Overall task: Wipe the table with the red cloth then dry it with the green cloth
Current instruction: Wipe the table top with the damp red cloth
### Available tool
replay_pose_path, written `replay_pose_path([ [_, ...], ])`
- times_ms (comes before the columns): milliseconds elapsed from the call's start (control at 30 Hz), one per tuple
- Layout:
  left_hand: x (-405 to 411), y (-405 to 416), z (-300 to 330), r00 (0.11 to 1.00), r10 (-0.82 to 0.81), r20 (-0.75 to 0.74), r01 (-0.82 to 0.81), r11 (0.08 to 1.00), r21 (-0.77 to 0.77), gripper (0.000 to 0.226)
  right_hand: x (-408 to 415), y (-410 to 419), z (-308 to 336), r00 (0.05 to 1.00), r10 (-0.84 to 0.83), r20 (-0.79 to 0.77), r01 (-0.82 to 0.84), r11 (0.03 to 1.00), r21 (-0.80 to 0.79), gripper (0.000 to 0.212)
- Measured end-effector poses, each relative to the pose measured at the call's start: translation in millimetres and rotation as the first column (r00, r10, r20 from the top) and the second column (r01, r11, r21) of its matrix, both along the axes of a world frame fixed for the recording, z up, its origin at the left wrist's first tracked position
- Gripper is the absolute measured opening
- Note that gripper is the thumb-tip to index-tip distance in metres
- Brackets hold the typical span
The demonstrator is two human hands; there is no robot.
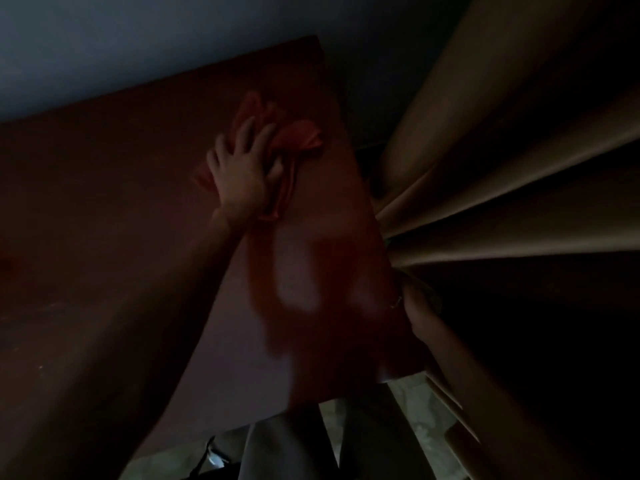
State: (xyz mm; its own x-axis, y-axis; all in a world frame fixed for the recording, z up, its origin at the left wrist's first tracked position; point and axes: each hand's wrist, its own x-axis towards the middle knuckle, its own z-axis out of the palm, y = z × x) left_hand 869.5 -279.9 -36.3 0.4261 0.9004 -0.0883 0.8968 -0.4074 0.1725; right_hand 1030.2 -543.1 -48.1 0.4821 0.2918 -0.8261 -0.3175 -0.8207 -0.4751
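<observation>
Left hand (239, 174) presses flat, fingers spread, on the crumpled red cloth (298, 138): soft, light, best bunched under the palm. Right hand (420, 317) grips the dark reddish-brown tabletop (329, 271) edge.

Glossy table (329, 244) (crumpled fabric red cloth (298, 136))

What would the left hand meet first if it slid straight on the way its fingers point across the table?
Probably the table's far edge, then the wall. Left hand presses the red cloth, fingers pointing up-frame; nothing else shows, though it's dim.
</observation>
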Motion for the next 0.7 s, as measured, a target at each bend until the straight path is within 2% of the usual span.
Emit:
replay_pose_path([
  [67,9.4,-17.8,6.4,0.996,0.093,-0.006,-0.093,0.995,-0.027,0.055,3.0,2.9,-8.5,0.994,-0.099,-0.053,0.101,0.994,0.030,0.040],
  [167,22.9,-85.0,11.0,0.987,-0.157,-0.026,0.155,0.986,-0.061,0.052,12.0,3.0,-23.5,0.987,-0.145,-0.062,0.150,0.985,0.088,0.034],
  [233,23.5,-131.3,8.4,0.940,-0.341,0.021,0.342,0.939,-0.040,0.054,-6.3,15.5,-14.4,0.989,-0.132,-0.074,0.139,0.984,0.109,0.036],
  [267,23.8,-157.1,6.9,0.911,-0.410,0.042,0.411,0.910,-0.048,0.054,-15.2,17.0,-9.9,0.997,-0.077,-0.003,0.077,0.992,0.098,0.043],
  [300,24.6,-180.9,8.0,0.881,-0.470,0.058,0.473,0.878,-0.070,0.055,-22.8,16.2,-0.3,0.995,-0.094,-0.017,0.095,0.988,0.120,0.057],
  [333,23.3,-202.8,6.0,0.853,-0.518,0.063,0.522,0.850,-0.070,0.055,-24.6,10.3,10.9,1.000,-0.023,0.006,0.022,0.993,0.117,0.073],
  [367,19.9,-221.5,2.6,0.830,-0.555,0.058,0.558,0.826,-0.072,0.054,-22.8,2.7,16.8,0.999,0.031,0.037,-0.036,0.990,0.134,0.071],
  [433,5.7,-252.6,-0.8,0.785,-0.618,0.045,0.619,0.780,-0.089,0.052,2.8,-23.5,-3.3,0.997,0.061,-0.050,-0.053,0.989,0.140,0.038],
  [467,-3.2,-265.8,-3.9,0.767,-0.639,0.055,0.642,0.762,-0.092,0.049,15.4,-37.0,-8.6,0.998,0.051,-0.043,-0.046,0.994,0.104,0.031],
  [567,-24.6,-302.0,-10.7,0.723,-0.687,0.074,0.691,0.717,-0.093,0.047,21.3,-52.0,-5.9,0.975,-0.147,-0.164,0.158,0.986,0.052,0.038],
  [633,-33.7,-306.4,-17.2,0.706,-0.702,0.093,0.708,0.703,-0.065,0.054,11.8,-52.0,1.3,0.966,-0.150,-0.212,0.162,0.986,0.040,0.039],
  [700,-35.4,-286.0,-21.1,0.690,-0.721,0.067,0.724,0.687,-0.062,0.063,9.5,-41.5,11.1,0.976,-0.098,-0.193,0.116,0.989,0.086,0.032],
])
